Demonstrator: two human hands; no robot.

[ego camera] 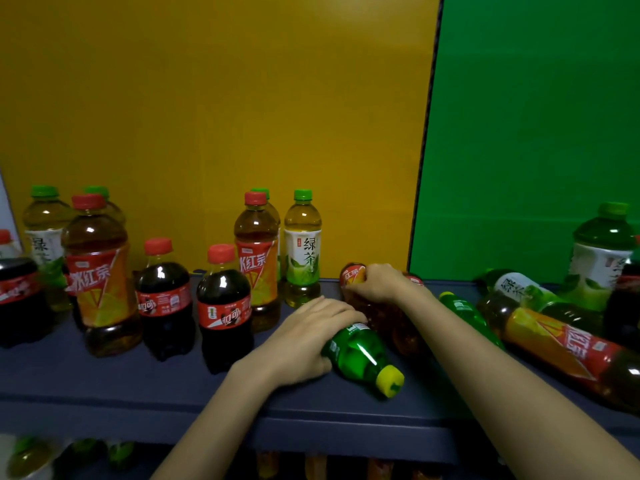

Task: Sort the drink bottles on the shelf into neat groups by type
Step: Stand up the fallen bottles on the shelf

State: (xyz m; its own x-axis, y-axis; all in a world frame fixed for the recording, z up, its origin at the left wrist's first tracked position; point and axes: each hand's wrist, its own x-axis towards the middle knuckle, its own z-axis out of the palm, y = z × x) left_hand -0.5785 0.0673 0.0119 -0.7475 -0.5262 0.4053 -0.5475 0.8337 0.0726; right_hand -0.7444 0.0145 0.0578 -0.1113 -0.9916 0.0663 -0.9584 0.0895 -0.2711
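Nearest, the person's bare arms [214, 420] cross the front lip of the dark blue shelf [104, 386], above blurred bottles on a lower shelf [34, 455]

At the far left a cola bottle [17, 299] is cut off by the frame edge. Beside it stand two green tea bottles [45, 244] at the back and a large iced red tea bottle [98, 282] in front. Two small colas [162, 299] follow side by side, red-capped, then a second upright red tea [256, 265] and an upright green tea [302, 251] against the yellow back panel [207, 116]. A bare strip of shelf runs along the front lip before this row.

The left hand [304, 337] curls its fingers over a green soda bottle [360, 355], which lies on its side mid-shelf. Its yellow cap [390, 381] points at the front lip. Just behind, the right hand [375, 282] grips the labelled end of a lying red tea bottle [353, 275], with another one touching it.

To the right, under the green panel [536, 133], bottles lie crowded: a second green soda [467, 313], a fallen green tea [519, 285] and a long fallen red tea [561, 344] slanting towards the front lip. A tall green tea [602, 258] stands at the right frame edge
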